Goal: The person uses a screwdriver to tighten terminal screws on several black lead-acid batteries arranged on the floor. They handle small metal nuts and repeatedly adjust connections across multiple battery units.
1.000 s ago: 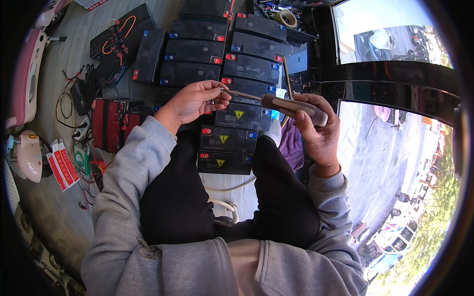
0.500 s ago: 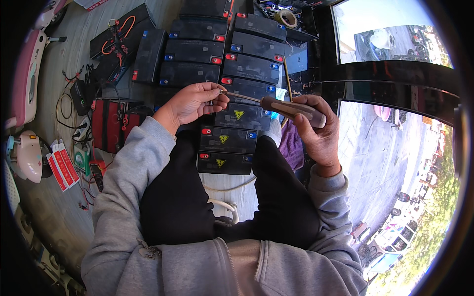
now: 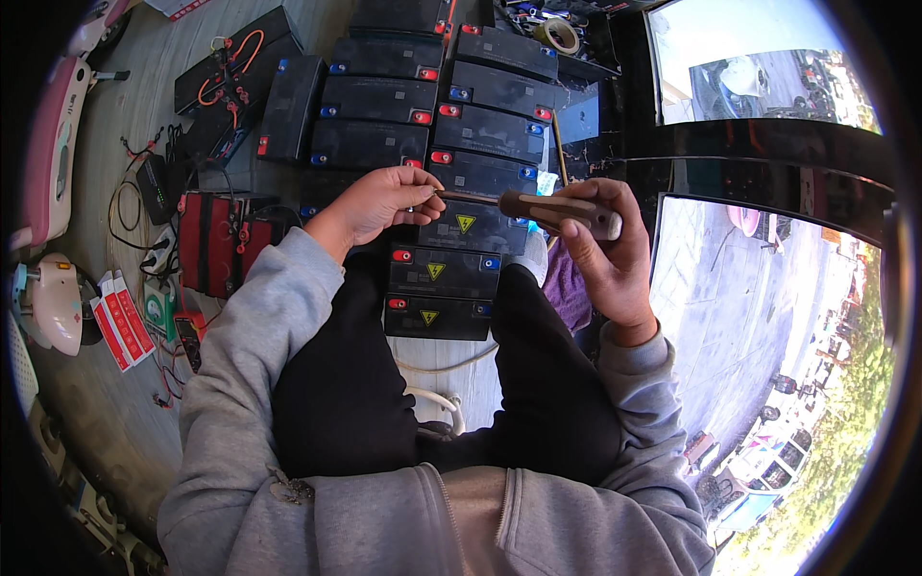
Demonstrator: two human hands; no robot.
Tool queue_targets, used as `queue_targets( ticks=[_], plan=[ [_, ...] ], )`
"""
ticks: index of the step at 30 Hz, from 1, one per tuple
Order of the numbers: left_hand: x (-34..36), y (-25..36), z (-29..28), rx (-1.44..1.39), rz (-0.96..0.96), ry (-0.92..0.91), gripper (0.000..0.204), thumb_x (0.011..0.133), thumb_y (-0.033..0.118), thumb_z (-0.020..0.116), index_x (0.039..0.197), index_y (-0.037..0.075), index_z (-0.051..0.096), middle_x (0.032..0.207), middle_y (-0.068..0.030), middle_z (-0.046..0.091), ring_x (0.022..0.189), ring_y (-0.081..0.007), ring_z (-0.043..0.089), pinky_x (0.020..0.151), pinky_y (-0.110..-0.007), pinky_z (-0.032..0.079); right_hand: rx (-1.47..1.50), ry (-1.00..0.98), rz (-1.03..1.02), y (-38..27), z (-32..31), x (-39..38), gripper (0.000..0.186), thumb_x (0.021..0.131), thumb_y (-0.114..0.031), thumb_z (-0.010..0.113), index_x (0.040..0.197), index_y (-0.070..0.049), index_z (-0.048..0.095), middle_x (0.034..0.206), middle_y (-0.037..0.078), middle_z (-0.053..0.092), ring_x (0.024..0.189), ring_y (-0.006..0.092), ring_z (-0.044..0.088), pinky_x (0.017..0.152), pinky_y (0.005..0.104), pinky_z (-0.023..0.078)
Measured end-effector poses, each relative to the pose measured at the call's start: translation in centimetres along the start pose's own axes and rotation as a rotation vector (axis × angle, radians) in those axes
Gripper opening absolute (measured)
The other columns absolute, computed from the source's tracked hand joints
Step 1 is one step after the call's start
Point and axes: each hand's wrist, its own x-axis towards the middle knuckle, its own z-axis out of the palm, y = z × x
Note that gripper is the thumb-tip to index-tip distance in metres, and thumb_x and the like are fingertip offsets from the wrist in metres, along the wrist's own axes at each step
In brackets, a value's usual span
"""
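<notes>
My right hand (image 3: 610, 269) grips the brown-grey handle of a screwdriver (image 3: 552, 213), its thin shaft pointing left. My left hand (image 3: 389, 204) is closed around a small metal piece (image 3: 435, 192), too small to name for sure, held at the screwdriver's tip. Under both hands lie rows of black batteries (image 3: 490, 134) with red and blue terminals. The nearer ones (image 3: 442, 269) carry yellow warning labels and sit between my knees.
At left are a red-and-black case (image 3: 206, 245), tangled cables (image 3: 125, 216), black units with orange leads (image 3: 264, 82) and a red-white carton (image 3: 120, 322). A tape roll (image 3: 557, 36) lies top centre. A purple cloth (image 3: 571, 288) and dark-framed glass panels (image 3: 730, 144) are at right.
Both hands have come slightly lower, toward me. The screwdriver now lies more level, with its handle shifted left, and the left hand's small piece stays at its tip.
</notes>
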Motion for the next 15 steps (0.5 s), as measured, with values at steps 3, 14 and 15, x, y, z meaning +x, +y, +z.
queue_targets(
  ticks=[3,14,15],
  plan=[
    [0.2,-0.1,-0.1,0.120,-0.018,0.051,0.017,0.096,0.013,0.058,0.108,0.003,0.064,0.092,-0.0055,0.068,0.081,-0.0097,0.064,0.074,-0.024,0.053,-0.065,0.011,-0.044,0.1,0.5,0.1,0.036,0.091,-0.013,0.068,0.118,-0.001,0.048,0.112,0.013,0.059,0.108,0.0200,0.061,0.093,0.0310,0.051],
    [2.0,-3.9,-0.1,0.692,0.114,0.144,0.027,0.093,0.005,0.056,0.117,0.003,0.068,0.081,-0.0022,0.066,0.073,-0.0087,0.056,0.070,-0.024,0.046,-0.437,-0.221,-0.164,-0.3,2.9,0.8,0.034,0.083,-0.003,0.070,0.112,-0.004,0.051,0.098,0.011,0.058,0.087,0.0261,0.064,0.074,0.0327,0.051],
    [2.1,-4.0,-0.1,0.697,0.088,0.143,0.028,0.093,0.005,0.055,0.118,0.003,0.068,0.081,-0.0024,0.066,0.072,-0.0086,0.056,0.070,-0.024,0.046,-0.479,-0.247,-0.172,-0.4,3.0,0.8,0.034,0.083,-0.003,0.070,0.111,-0.004,0.051,0.099,0.012,0.058,0.088,0.0276,0.064,0.074,0.0336,0.052]
  ],
)
